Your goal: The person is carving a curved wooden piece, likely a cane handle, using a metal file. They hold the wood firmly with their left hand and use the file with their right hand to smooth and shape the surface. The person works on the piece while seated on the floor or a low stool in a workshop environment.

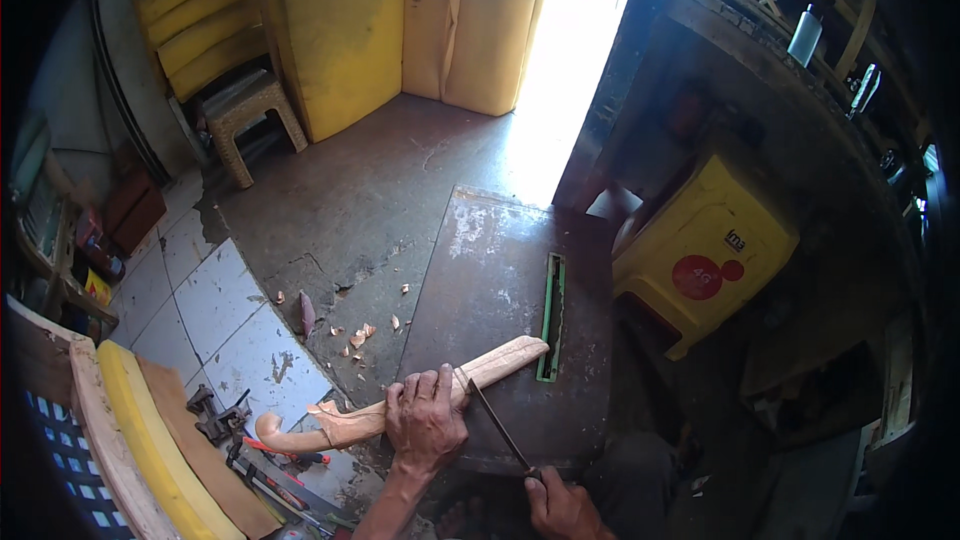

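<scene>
My left hand (pixel 428 418) lies wrapped over the middle of a carved, pale wooden piece (pixel 508 360) and presses it on a low dark wooden bench (pixel 480 285). The piece has a hooked, rounded end at the left that juts past the bench edge, and a flat, straight part to the right. In my right hand (pixel 566 508), near the bench's front edge, is the handle end of a slim dark file-like tool (pixel 503 427). Its tip touches the wood just right of my left fingers. A narrow green-edged strip (pixel 548 325) lies by the wood's right end.
Wood chips (pixel 359 337) litter the floor left of the bench. Clamps and other tools (pixel 222 415) lie at the lower left beside a yellow curved piece (pixel 150 440). A yellow plastic stool (pixel 705 255) stands tipped at the right. Large yellow cushions (pixel 345 35) lean at the back.
</scene>
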`<control>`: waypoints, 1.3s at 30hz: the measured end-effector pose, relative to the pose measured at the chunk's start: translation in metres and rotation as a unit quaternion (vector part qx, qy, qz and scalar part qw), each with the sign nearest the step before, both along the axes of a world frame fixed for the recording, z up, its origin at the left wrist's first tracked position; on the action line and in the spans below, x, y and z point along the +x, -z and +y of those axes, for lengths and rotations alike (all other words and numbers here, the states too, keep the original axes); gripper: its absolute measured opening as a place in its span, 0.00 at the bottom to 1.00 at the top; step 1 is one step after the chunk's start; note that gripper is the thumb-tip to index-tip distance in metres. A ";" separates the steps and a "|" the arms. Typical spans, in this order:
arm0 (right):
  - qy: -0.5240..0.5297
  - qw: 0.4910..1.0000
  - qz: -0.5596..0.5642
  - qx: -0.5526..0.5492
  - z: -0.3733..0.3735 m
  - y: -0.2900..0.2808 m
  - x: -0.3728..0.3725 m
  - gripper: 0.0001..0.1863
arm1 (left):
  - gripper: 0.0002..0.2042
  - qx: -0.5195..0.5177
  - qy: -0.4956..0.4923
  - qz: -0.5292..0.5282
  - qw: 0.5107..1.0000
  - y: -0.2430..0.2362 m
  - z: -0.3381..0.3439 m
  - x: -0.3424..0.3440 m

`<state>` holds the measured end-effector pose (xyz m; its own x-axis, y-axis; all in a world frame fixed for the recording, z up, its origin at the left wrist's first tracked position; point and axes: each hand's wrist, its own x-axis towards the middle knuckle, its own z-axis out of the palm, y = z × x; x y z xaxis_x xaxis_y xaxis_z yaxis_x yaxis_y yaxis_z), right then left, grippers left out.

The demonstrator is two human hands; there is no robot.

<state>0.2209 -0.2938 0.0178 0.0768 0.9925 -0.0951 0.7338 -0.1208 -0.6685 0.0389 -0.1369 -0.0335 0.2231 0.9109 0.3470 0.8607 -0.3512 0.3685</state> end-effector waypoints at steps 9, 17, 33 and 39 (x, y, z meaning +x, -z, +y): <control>0.012 0.991 -0.050 -0.120 0.094 -0.003 -0.033 0.13 | 0.25 0.053 0.026 0.043 0.997 0.008 -0.002 -0.004; 0.008 0.999 0.049 -0.007 0.103 -0.018 -0.030 0.10 | 0.21 0.060 0.036 0.022 0.997 0.011 0.007 -0.009; 0.026 0.999 0.020 -0.014 0.016 -0.030 -0.015 0.12 | 0.23 0.030 0.045 0.030 0.998 0.001 0.012 -0.013; 0.033 0.989 -0.057 -0.132 0.034 -0.023 -0.022 0.12 | 0.24 0.051 0.043 0.042 0.997 0.007 0.006 -0.007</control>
<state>0.1989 -0.2603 0.0413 0.1648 0.9267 -0.3377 0.7870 -0.3299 -0.5214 0.0321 -0.1310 -0.0400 0.3308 0.8479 0.4143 0.8518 -0.4572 0.2556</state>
